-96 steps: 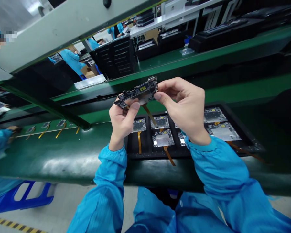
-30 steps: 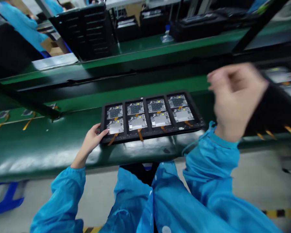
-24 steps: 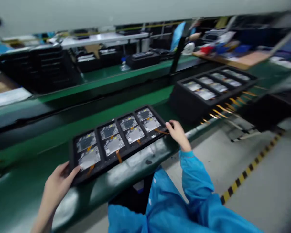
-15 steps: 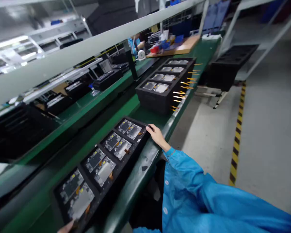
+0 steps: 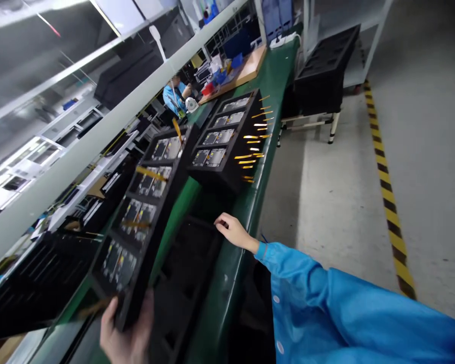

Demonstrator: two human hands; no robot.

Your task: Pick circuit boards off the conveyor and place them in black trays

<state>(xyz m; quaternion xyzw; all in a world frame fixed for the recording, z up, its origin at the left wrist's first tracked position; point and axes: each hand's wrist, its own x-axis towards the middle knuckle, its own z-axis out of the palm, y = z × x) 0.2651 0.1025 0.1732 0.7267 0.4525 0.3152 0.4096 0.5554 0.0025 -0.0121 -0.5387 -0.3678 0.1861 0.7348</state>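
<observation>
A black foam tray (image 5: 160, 188) carrying circuit boards in its compartments is raised and tilted, with several orange flex strips swinging out of it. My left hand (image 5: 127, 331) grips its near end, thumb on one side and fingers on the other. Below and to the right lies a second black foam tray (image 5: 184, 268), with no boards visible in it. By that tray's far right corner is my right hand (image 5: 233, 231), its fingers curled in a pinch. What they pinch, if anything, is hidden.
A stack of black trays (image 5: 227, 172) with boards stands farther along the green bench (image 5: 276, 76), orange strips jutting from its right side. A long pale rail (image 5: 109, 121) crosses above. Another person (image 5: 173, 96) sits beyond. A black tray stack (image 5: 322, 76) is on a cart at right.
The board-filled tray has been lifted off and swung left and upward in my left hand, baring the dark tray beneath. My right hand has come off its far corner. The view has turned.
</observation>
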